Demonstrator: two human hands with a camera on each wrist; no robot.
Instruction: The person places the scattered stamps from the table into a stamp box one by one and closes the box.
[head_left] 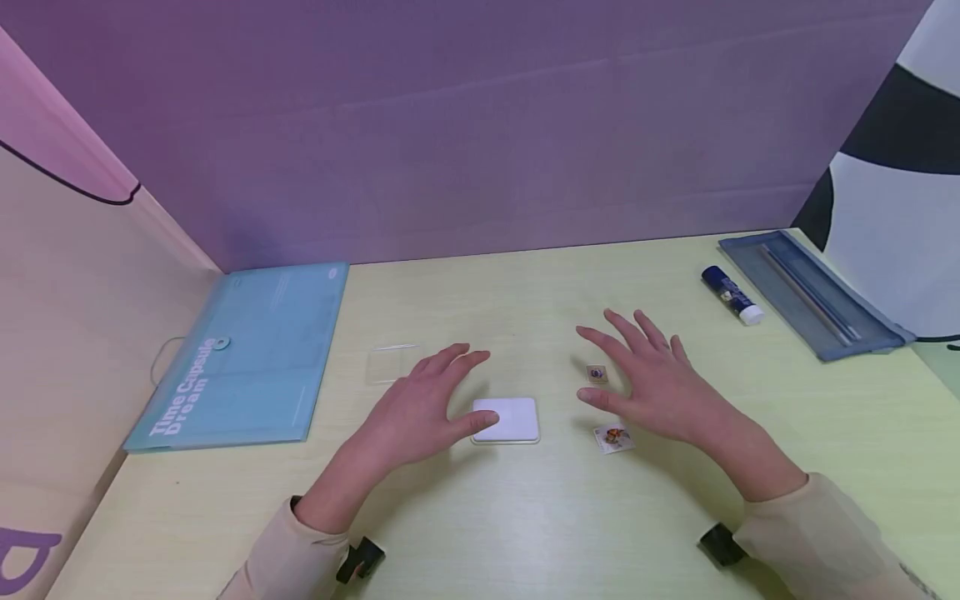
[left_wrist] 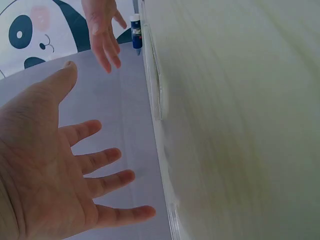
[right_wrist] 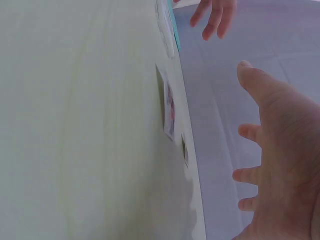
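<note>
Both hands hover above the table with spread fingers and hold nothing. My left hand (head_left: 422,412) is beside a small white flat case (head_left: 507,420), its thumb over the case's left edge in the head view. Behind that hand lies a clear plastic piece (head_left: 384,364), partly hidden by the fingers. My right hand (head_left: 660,387) is nearest two small pictures: a tiny brownish square sticker (head_left: 597,373) and a larger white-edged one (head_left: 614,437) with an orange and dark print. In the right wrist view the larger picture (right_wrist: 169,107) curls up a little from the tabletop.
A blue document folder (head_left: 247,358) lettered "Time Capsule Dream" lies at the left. Back right are a glue stick (head_left: 732,295) with a white cap and a blue-grey zip pouch (head_left: 816,292) holding long thin items. A purple cloth wall (head_left: 480,133) borders the table's back.
</note>
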